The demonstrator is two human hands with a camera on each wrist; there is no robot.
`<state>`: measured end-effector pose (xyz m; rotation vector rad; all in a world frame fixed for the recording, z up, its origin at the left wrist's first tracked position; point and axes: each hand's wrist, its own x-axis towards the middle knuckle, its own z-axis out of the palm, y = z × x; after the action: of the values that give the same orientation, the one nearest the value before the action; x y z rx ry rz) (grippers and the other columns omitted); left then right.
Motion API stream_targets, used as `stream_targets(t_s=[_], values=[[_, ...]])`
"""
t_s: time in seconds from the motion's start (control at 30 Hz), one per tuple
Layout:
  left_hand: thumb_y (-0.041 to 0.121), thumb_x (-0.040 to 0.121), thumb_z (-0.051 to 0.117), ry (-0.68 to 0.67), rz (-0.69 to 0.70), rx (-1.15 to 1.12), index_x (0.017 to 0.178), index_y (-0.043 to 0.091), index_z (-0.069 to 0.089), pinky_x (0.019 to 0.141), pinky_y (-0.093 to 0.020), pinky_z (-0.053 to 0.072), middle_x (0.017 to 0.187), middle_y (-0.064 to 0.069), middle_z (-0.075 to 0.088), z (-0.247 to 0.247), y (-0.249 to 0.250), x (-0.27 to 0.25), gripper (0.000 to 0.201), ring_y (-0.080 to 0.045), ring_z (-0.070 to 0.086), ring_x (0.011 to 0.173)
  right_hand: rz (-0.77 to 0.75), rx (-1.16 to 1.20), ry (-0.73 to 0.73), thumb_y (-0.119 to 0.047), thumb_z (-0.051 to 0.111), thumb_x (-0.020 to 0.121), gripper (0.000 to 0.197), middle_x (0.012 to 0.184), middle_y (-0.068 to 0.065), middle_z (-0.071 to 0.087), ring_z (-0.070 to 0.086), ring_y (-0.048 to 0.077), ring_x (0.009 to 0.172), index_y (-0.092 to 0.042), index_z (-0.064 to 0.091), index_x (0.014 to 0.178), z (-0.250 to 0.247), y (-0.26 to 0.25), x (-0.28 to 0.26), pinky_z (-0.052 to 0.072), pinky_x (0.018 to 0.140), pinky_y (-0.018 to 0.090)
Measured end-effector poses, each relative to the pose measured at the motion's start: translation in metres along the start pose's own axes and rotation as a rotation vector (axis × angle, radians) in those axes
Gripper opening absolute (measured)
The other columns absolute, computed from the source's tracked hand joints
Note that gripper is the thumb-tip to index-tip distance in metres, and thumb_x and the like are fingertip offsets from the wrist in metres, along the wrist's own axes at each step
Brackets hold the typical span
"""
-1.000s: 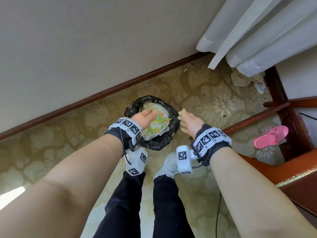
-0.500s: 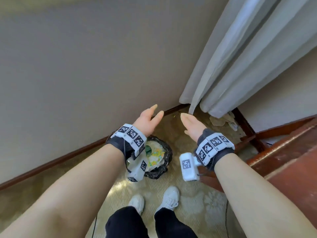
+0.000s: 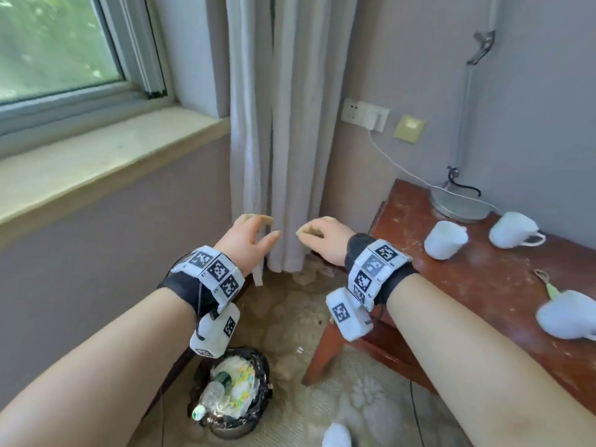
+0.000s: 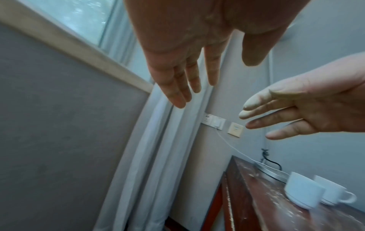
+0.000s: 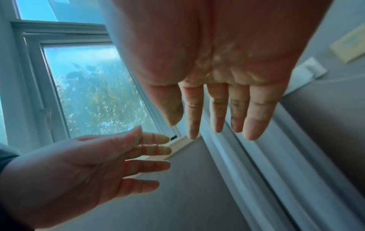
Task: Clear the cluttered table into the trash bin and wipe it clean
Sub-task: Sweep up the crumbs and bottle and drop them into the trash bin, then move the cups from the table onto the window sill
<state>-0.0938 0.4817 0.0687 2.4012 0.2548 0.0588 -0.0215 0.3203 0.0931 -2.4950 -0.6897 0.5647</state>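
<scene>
Window (image 3: 58, 43) fills upper left of head view; white curtain (image 3: 283, 140) hangs at centre. Red-brown wooden counter (image 3: 483, 285) at right, dusted with crumbs, carries lamp base (image 3: 458, 204), three white cups (image 3: 445, 240) lying tipped. Trash bin (image 3: 232, 398), black-lined, at bottom centre on floor, holds plastic bottle and wrappers. Left hand (image 3: 248, 240) and right hand (image 3: 322, 237) at frame centre, raised, apart, each grip spread, empty. Crumbs stick to right palm.
</scene>
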Motion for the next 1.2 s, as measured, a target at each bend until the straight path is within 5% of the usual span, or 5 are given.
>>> stream_targets(t_s=[0.17,0.3,0.87,1.0,1.2], values=[[0.034,0.095,0.046,-0.102,0.147,0.070,0.130,0.019,0.047,0.103,-0.031,0.039,0.141,-0.002,0.033,0.029,0.059,0.023,0.038,-0.017,0.048,0.120,0.133,-0.034,0.140,-0.022,0.044,0.097,0.037,0.127,0.024,0.050,0.052,0.037,0.111,0.009,0.056,0.115,-0.047,0.049,-0.052,0.040,0.087,0.029],[0.033,0.095,0.048,-0.180,0.220,0.135,0.131,0.019,0.047,0.102,-0.029,0.038,0.141,-0.002,0.034,0.071,0.097,0.043,0.038,-0.018,0.047,0.120,0.280,-0.046,0.228,-0.029,0.050,0.094,0.033,0.135,0.007,0.041,0.050,0.020,0.115,-0.015,0.055,0.124,-0.070,0.114,-0.080,0.034,0.089,0.019],[0.041,0.085,0.060,-0.342,0.139,0.386,0.147,0.030,0.018,0.114,-0.044,0.021,0.156,-0.007,0.010,0.302,0.259,0.193,0.076,-0.031,0.019,0.141,1.042,-0.260,0.072,-0.056,0.070,0.072,0.099,0.154,0.008,0.008,0.000,0.043,0.142,-0.036,0.007,0.146,-0.160,0.433,-0.119,0.013,0.110,0.062],[0.044,0.085,0.060,-0.360,0.095,0.414,0.148,0.030,0.016,0.115,-0.043,0.018,0.156,-0.007,0.006,0.334,0.271,0.215,0.078,-0.030,0.013,0.142,0.996,-0.240,-0.062,-0.048,0.073,0.072,0.089,0.140,0.008,0.024,0.028,0.036,0.130,-0.032,0.020,0.142,-0.161,0.456,-0.116,0.040,0.100,0.053],[0.038,0.081,0.062,-0.430,0.026,0.484,0.145,0.039,0.011,0.106,-0.046,0.033,0.152,0.001,0.010,0.343,0.278,0.232,0.081,-0.027,0.020,0.137,0.577,-0.490,-0.160,-0.045,0.066,0.078,0.075,0.140,0.003,0.027,0.030,0.029,0.129,-0.031,0.024,0.138,-0.173,0.450,-0.098,0.038,0.098,0.042]])
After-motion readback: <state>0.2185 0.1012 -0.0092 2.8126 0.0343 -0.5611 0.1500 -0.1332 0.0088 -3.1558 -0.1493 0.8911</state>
